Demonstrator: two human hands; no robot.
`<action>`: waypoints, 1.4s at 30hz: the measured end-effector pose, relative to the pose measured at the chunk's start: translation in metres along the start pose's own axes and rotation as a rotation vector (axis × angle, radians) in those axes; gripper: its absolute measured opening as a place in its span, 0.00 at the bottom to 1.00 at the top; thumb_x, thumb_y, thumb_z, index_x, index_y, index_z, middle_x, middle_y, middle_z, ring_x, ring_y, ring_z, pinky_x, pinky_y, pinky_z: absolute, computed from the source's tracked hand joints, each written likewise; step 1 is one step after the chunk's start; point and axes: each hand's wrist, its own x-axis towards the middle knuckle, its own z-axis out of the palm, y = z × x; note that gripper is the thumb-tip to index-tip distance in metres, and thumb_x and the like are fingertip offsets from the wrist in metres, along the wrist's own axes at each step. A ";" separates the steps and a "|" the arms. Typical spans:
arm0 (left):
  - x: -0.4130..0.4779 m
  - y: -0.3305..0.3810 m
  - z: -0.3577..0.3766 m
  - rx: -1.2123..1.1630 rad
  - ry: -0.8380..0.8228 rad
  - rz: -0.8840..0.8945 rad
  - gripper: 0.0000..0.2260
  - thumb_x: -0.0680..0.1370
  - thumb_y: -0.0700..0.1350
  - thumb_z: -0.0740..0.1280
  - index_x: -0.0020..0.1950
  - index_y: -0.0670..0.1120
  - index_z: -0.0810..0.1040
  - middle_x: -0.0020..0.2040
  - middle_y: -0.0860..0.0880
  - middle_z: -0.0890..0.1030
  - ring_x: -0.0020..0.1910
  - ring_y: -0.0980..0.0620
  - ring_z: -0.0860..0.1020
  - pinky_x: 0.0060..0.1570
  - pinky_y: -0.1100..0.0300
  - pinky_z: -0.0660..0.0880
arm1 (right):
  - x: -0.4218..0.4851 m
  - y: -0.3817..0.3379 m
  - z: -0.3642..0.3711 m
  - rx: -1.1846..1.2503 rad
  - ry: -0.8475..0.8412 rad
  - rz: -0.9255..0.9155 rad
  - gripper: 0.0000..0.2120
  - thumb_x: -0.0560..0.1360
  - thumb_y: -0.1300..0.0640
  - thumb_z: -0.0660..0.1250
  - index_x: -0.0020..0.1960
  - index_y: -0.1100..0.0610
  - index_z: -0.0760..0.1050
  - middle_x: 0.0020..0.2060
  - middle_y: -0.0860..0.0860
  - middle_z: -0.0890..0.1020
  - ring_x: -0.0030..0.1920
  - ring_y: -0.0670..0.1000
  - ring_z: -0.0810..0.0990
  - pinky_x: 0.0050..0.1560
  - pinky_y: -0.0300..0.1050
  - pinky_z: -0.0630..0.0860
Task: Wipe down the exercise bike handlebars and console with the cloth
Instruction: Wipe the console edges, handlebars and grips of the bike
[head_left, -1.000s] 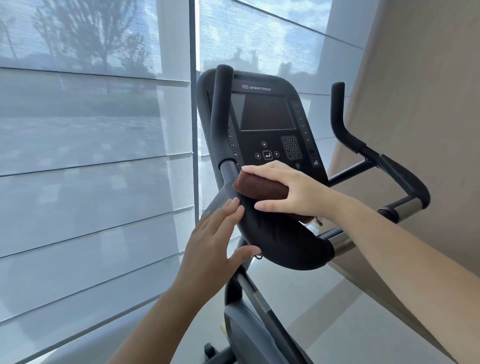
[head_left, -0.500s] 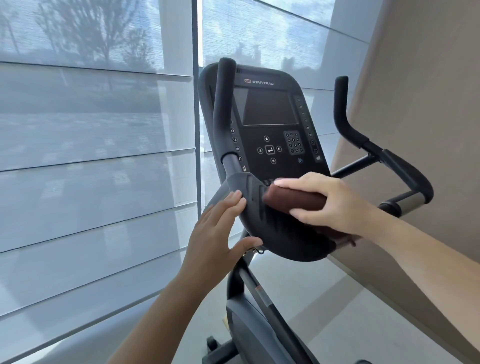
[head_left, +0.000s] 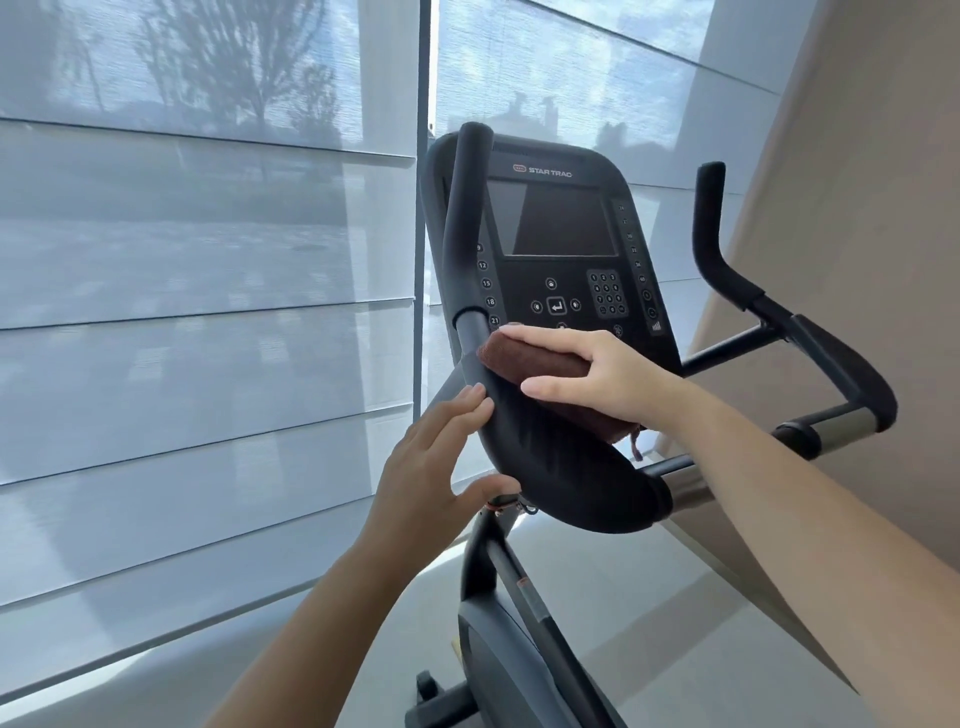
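The black exercise bike console (head_left: 556, 223) with a dark screen and keypad stands in the middle of the view. Its left handlebar (head_left: 540, 467) curves down in front of the console as a thick padded grip. My right hand (head_left: 602, 376) presses a folded brown cloth (head_left: 535, 364) onto the upper part of that grip, just below the console buttons. My left hand (head_left: 431, 467) rests open against the outer left side of the same grip, fingers and thumb spread around it. The right handlebar (head_left: 810, 332) rises untouched at the right.
A tall window with translucent blinds (head_left: 208, 312) fills the left side. A beige wall (head_left: 857, 208) runs close along the right of the bike. The bike frame and lower housing (head_left: 498, 649) descend to a pale floor (head_left: 649, 597).
My right hand slid the cloth down and right along the left grip, then back up toward the console's lower edge. My left hand stayed on the grip's outer side.
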 end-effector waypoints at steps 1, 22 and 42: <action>0.000 0.000 0.000 -0.011 0.003 -0.003 0.27 0.71 0.62 0.64 0.64 0.47 0.69 0.65 0.51 0.72 0.65 0.53 0.70 0.62 0.62 0.67 | -0.005 -0.002 0.000 -0.054 0.011 -0.003 0.24 0.73 0.55 0.69 0.62 0.33 0.68 0.55 0.38 0.76 0.56 0.35 0.73 0.56 0.26 0.67; 0.033 -0.071 -0.004 -0.288 -0.144 0.204 0.31 0.75 0.61 0.60 0.67 0.38 0.71 0.66 0.44 0.72 0.64 0.50 0.68 0.60 0.41 0.71 | -0.020 -0.057 0.069 -0.546 0.417 0.285 0.24 0.71 0.52 0.69 0.64 0.37 0.69 0.52 0.48 0.72 0.50 0.43 0.71 0.53 0.36 0.70; 0.049 -0.079 0.008 -0.436 -0.077 0.254 0.22 0.73 0.53 0.65 0.58 0.37 0.77 0.60 0.44 0.78 0.61 0.51 0.72 0.59 0.51 0.71 | -0.046 -0.068 0.102 -0.699 0.594 0.373 0.24 0.70 0.55 0.69 0.65 0.43 0.70 0.50 0.53 0.73 0.49 0.53 0.75 0.51 0.45 0.75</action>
